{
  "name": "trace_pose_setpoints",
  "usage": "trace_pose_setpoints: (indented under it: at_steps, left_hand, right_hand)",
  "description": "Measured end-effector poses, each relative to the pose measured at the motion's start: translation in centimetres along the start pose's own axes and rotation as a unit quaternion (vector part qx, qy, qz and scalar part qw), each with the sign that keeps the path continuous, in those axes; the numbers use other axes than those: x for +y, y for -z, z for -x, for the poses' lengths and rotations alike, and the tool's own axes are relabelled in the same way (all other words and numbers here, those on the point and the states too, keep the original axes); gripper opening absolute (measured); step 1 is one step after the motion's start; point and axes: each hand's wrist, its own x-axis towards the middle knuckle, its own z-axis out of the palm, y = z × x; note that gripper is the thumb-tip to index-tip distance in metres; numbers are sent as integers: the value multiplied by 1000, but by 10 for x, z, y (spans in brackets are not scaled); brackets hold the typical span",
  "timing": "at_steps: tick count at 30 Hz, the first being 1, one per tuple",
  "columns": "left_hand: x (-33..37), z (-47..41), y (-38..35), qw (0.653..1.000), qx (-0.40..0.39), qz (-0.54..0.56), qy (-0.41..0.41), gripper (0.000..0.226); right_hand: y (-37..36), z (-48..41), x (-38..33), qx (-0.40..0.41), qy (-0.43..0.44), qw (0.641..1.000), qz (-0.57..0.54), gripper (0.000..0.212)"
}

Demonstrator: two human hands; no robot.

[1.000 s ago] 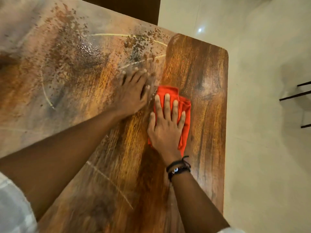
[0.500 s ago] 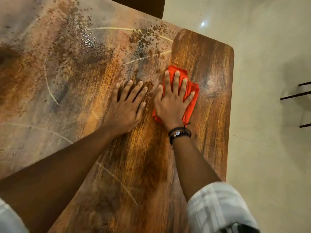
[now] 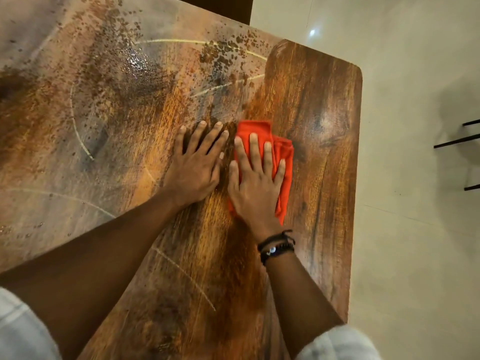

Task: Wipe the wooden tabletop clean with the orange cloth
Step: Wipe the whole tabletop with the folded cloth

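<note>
The wooden tabletop fills most of the head view; its right strip is dark and glossy, while the left and far parts carry a pale dusty film with brown specks and wet droplets. A folded orange cloth lies on the wood near the middle right. My right hand presses flat on the cloth with straight, spread fingers. Just left of it, my left hand rests flat on the bare wood, fingers spread, almost touching the right hand.
The table's right edge and rounded far corner border a pale tiled floor. Black metal bars of some furniture show at the far right. A dark chair back stands beyond the far edge.
Over the last second my right hand pushed the cloth away from me, then drew it back a little towards me. My left hand stayed flat beside it.
</note>
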Motion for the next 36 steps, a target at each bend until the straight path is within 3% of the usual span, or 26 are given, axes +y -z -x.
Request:
trace_pose_setpoints:
  at_steps: [6, 23, 29, 36]
  left_hand:
    - [-1, -3, 2, 1000, -2, 0, -3, 59]
    - [-1, -4, -8, 1000, 17, 18, -5, 58]
    - [-4, -3, -7, 1000, 10, 11, -7, 59]
    - [0, -2, 0, 1000, -9, 25, 5, 60]
  right_hand:
    - [1, 1, 11, -11, -13, 999, 38, 56]
    - [21, -303, 29, -40, -78, 996, -4, 58]
    - [22, -276, 24, -48, -67, 997, 8, 58]
    - [10, -154, 8, -49, -39, 998, 22, 57]
